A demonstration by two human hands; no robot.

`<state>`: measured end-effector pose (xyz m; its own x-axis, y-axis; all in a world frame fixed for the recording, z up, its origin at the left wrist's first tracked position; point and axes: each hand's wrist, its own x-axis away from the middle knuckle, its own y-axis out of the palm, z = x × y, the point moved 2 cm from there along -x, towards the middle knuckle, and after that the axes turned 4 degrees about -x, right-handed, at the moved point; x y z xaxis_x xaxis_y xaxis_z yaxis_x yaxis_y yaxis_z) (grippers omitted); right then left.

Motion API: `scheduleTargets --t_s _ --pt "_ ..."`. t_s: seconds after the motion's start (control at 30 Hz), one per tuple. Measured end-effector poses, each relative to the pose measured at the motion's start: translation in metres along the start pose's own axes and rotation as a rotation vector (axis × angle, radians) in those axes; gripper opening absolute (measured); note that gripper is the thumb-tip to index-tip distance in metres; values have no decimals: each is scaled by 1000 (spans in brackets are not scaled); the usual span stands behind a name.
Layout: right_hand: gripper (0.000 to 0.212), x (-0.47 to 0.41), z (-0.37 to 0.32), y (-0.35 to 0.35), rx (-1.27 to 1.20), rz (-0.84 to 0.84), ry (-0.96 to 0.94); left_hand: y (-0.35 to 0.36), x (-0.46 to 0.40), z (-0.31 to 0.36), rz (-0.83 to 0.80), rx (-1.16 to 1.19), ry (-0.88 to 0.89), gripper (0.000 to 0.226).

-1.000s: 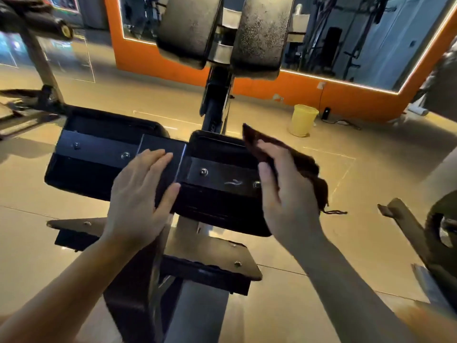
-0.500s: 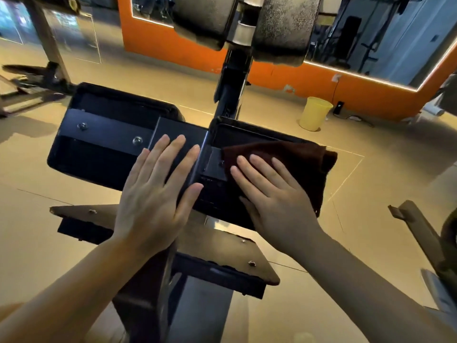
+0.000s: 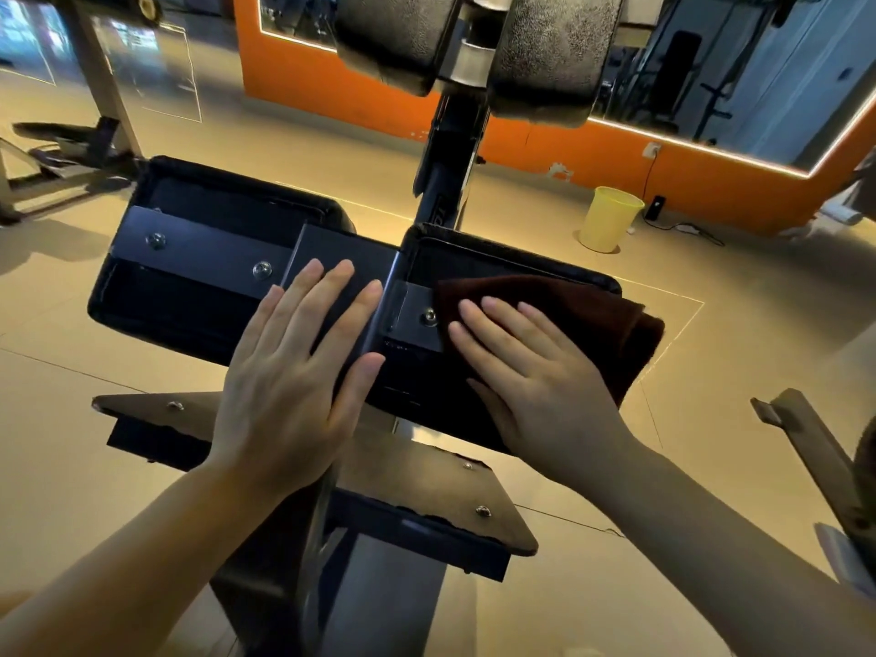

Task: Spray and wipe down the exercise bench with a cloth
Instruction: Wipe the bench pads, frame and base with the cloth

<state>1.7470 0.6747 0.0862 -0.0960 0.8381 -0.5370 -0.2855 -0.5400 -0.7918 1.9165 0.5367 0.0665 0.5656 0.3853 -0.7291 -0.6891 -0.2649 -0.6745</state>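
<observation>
Orange walls and a mirrored panel frame a gym floor where a person leans over a black exercise bench (image 3: 223, 286), its twin pads running left to right across the view. The left hand (image 3: 289, 386) lies flat and spread on the centre bracket, while the right hand (image 3: 535, 377), fingers straight, presses a dark red cloth (image 3: 611, 320) onto the right pad — its folds trailing right, over the pad's edge. Soft and light, the cloth looks easiest held under a flat palm — the bench itself appears heavy and rigid.
</observation>
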Motion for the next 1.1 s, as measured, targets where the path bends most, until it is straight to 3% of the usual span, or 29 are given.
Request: scheduleTargets --t_s 0.17,0.4,0.57,0.73,0.93,1.1 --pt "43 23 20 -8 29 -66 -38 0 -1 0 -11 4 4 53" --pt "46 12 19 -11 -147 32 177 2 -1 1 -6 -15 -6 55" --pt "51 -62 -3 1 -227 -114 106 1 0 -1 -6 -1 -6 54" --pt "52 -47 14 -11 -227 -234 64 0 1 -1 -3 16 9 53" --pt "45 16 41 -27 -281 -119 211 2 0 -1 4 -8 3 53" --pt "45 -18 27 -16 -274 -43 199 2 -1 0 14 -1 -4 54"
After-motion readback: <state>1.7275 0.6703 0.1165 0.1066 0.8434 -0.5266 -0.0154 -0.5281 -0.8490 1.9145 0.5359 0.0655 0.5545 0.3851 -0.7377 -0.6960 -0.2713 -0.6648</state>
